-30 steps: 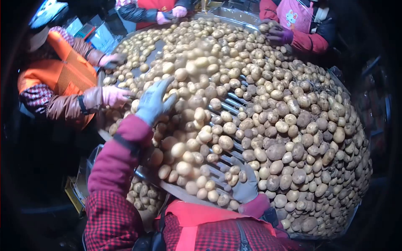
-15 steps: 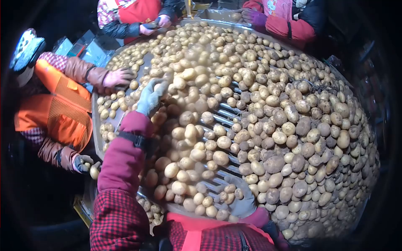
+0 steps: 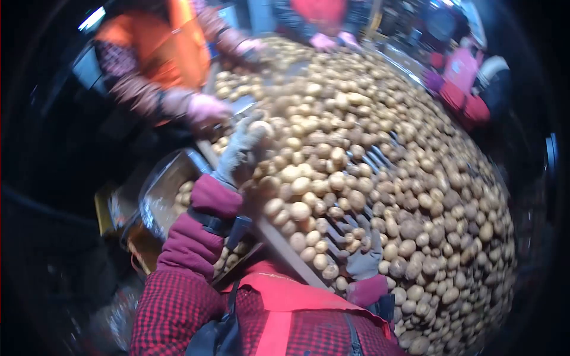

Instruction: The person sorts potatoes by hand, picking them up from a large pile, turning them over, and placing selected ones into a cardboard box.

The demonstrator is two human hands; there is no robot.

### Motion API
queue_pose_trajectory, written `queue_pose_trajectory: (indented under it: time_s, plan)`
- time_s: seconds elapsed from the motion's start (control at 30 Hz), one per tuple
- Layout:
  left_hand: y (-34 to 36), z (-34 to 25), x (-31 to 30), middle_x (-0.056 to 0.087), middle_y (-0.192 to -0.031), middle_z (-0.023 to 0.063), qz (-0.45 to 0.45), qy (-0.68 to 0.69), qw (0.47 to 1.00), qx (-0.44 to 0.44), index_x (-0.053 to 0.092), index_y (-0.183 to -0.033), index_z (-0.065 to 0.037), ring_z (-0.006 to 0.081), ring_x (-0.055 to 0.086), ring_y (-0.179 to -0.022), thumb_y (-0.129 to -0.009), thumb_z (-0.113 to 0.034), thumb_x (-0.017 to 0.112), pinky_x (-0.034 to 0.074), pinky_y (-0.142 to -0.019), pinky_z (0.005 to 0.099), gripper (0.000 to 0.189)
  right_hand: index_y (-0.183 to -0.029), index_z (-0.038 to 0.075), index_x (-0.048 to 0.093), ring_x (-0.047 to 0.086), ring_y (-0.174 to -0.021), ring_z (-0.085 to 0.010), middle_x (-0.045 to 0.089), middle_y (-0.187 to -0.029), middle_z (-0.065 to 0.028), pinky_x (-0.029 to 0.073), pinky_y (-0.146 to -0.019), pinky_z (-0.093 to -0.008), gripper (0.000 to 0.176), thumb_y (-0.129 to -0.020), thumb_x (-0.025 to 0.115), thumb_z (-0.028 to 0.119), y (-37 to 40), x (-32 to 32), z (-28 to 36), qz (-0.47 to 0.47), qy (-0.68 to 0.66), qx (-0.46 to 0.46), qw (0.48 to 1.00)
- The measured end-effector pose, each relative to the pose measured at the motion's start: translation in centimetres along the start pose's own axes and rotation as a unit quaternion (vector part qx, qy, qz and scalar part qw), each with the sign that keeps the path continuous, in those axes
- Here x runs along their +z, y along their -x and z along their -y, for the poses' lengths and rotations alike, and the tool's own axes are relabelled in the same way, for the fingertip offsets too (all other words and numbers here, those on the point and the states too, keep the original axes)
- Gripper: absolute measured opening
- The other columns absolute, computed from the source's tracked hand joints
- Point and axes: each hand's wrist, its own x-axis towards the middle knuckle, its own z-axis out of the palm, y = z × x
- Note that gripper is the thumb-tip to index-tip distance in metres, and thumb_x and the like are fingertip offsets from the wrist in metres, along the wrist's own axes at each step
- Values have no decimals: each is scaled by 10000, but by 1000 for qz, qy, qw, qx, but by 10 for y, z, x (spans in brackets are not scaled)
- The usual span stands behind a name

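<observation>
Potatoes [image 3: 409,231] cover a wide sorting table with dark metal bars [image 3: 375,159] showing between them. My left hand [image 3: 240,151], in a grey glove, is closed round a pale potato [image 3: 259,129] at the table's left side. Lower down, my right hand [image 3: 365,252], also gloved in grey, lies among the potatoes with its fingers spread over the bars. Several small potatoes [image 3: 354,237] rest against its fingers.
A co-worker in an orange vest [image 3: 178,53] reaches in from the upper left. Two more people stand at the far edge, one with pink gloves [image 3: 332,40]. A plastic-lined box [image 3: 163,196] stands left of the table's metal rim [image 3: 291,252].
The view has swung to the left, bringing the lined box into sight. My left hand is nearer the left edge. Small potatoes stay by my right hand.
</observation>
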Motion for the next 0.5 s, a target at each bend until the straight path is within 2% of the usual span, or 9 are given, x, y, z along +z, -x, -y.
queue_pose_trajectory:
  time_s: [0.03, 0.1, 0.13, 0.17, 0.2, 0.27, 0.33, 0.4, 0.5]
  plan:
    - [17, 3, -14, 667, -1216, 92, -5, -9, 1000, 4, 489, -1471, -113, 184, 680, -918, -1007, -315, 662, 556, -729, 277, 535, -1513, 211, 446, 615, -1014, -234, 618, -1316, -127, 545, -662, -407, 590, -1051, 395, 572, -1, -4, -7, -32, 106, -51, 993]
    - [57, 1, -33, 681, -1169, 89, -45, -16, 999, -8, 490, -1462, -103, 170, 682, -893, -994, -311, 684, 562, -718, 282, 548, -1502, 211, 458, 633, -998, -235, 630, -1294, -103, 535, -626, -386, 581, -1050, 400, 571, 2, 27, -6, -59, 67, -19, 996]
    - [81, -1, -36, 688, -1139, 88, -75, -11, 997, -27, 493, -1454, -96, 165, 682, -876, -990, -318, 691, 567, -713, 286, 551, -1499, 214, 463, 642, -965, -237, 636, -1284, -96, 527, -606, -369, 577, -1050, 404, 571, 0, 21, -8, -67, 104, -32, 992]
    - [97, 8, -48, 696, -1088, 83, -91, 19, 996, 2, 504, -1429, -93, 155, 680, -851, -991, -333, 688, 562, -655, 266, 532, -1496, 216, 468, 650, -932, -240, 641, -1274, -88, 519, -586, -351, 573, -1050, 407, 570, -2, 16, -10, -75, 141, -45, 986]
    - [119, 17, -56, 693, -1077, 90, -107, 53, 993, 19, 497, -1422, -86, 145, 673, -817, -1005, -360, 658, 538, -587, 235, 525, -1498, 211, 466, 649, -942, -239, 639, -1280, -90, 521, -599, -354, 573, -1049, 414, 564, -2, 12, -7, -84, 160, -59, 982]
    - [162, 26, -81, 692, -1073, 102, -141, 14, 990, 0, 478, -1436, -79, 138, 662, -764, -1027, -416, 601, 514, -546, 217, 544, -1500, 202, 461, 646, -961, -238, 633, -1291, -94, 524, -623, -359, 572, -1047, 427, 550, -4, 13, -7, -82, 179, -64, 978]
    - [200, 37, -97, 692, -1059, 107, -234, 15, 971, -43, 463, -1451, -74, 134, 645, -719, -1049, -500, 508, 495, -527, 224, 588, -1503, 192, 457, 642, -981, -237, 628, -1302, -99, 526, -647, -364, 573, -1046, 440, 537, -5, 15, -5, -75, 190, -58, 977]
    - [229, 51, -112, 690, -1069, 92, -321, -4, 946, -36, 509, -1440, -73, 120, 634, -707, -1070, -410, 462, 513, -567, 217, 502, -1506, 183, 452, 639, -1000, -237, 622, -1313, -103, 529, -672, -370, 573, -1044, 454, 523, -6, 19, -6, -74, 201, -52, 975]
    - [259, 46, -124, 676, -1092, 83, -391, -35, 918, -53, 537, -1432, -109, 128, 646, -721, -1087, -389, 437, 524, -575, 213, 455, -1510, 169, 445, 634, -1029, -235, 614, -1330, -109, 534, -708, -378, 575, -1042, 473, 503, -6, 23, -7, -70, 210, -46, 974]
